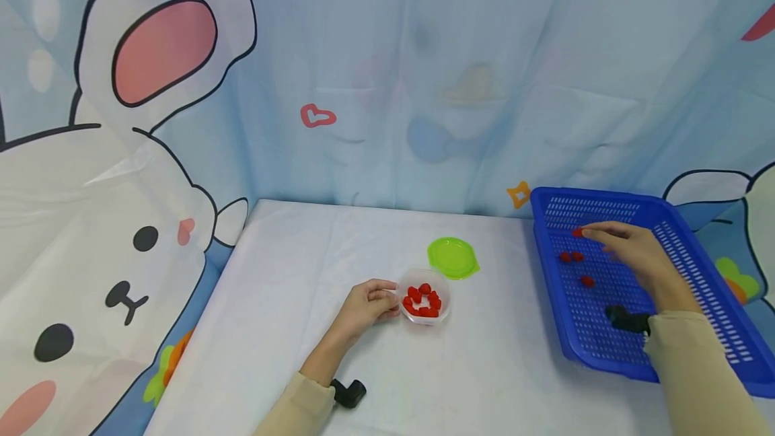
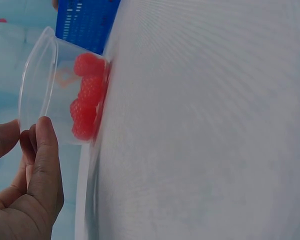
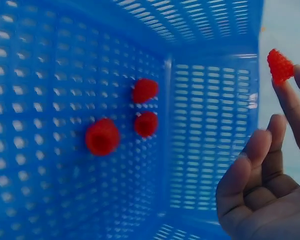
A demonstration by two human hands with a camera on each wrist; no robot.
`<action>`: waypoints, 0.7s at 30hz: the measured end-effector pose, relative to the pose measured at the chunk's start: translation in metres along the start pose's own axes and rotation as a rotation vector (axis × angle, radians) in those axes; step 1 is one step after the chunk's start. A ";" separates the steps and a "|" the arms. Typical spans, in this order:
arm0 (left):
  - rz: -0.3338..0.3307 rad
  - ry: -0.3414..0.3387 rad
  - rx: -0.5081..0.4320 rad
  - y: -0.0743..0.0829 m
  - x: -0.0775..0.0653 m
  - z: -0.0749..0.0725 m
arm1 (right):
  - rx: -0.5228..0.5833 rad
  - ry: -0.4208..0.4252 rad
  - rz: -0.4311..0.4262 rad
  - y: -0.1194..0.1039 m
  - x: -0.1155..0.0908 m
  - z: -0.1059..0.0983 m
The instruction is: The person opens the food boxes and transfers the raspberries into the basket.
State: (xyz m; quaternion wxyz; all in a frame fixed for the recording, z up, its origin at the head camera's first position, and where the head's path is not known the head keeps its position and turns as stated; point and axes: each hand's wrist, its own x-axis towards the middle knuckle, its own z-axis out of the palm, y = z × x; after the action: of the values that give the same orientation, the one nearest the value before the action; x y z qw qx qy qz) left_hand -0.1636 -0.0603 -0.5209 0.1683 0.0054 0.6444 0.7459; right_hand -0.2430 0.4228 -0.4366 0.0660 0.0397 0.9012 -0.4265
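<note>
A clear plastic container with several red raspberries inside stands on the white table. My left hand holds it at its left side; in the left wrist view the thumb and fingers pinch near its rim. My right hand is over the blue basket and pinches one raspberry between thumb and index fingertip, the other fingers curled loosely. Three more raspberries lie on the basket floor, among them one raspberry nearest the right wrist camera.
A green lid lies flat on the table just behind the container. The basket's raised walls stand at the table's right side. A printed curtain hangs behind the table and along its left.
</note>
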 end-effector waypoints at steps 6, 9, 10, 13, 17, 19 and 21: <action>0.002 -0.005 0.001 0.000 0.000 0.001 | -0.003 -0.027 0.056 0.016 0.004 0.000; -0.003 -0.004 0.005 0.000 0.001 0.001 | -0.015 -0.064 0.087 0.022 0.007 0.000; -0.003 -0.004 0.005 0.000 0.001 0.001 | -0.018 -0.078 0.095 0.023 0.007 -0.001; -0.008 0.000 0.008 0.000 0.001 0.002 | -0.050 -0.113 0.103 0.026 0.008 0.000; -0.009 0.000 0.008 0.000 0.001 0.002 | -0.094 -0.160 0.113 0.030 0.009 0.001; -0.007 0.000 0.004 0.000 0.001 0.002 | -0.103 -0.177 0.119 0.031 0.010 0.002; -0.008 0.001 0.003 0.000 0.001 0.002 | -0.104 -0.190 0.125 0.031 0.011 0.002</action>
State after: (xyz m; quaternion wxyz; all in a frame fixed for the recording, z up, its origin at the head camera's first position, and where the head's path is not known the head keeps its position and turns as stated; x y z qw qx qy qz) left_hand -0.1637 -0.0579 -0.5203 0.1709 0.0026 0.6455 0.7444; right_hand -0.2501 0.4414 -0.4635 0.1793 0.0518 0.9075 -0.3763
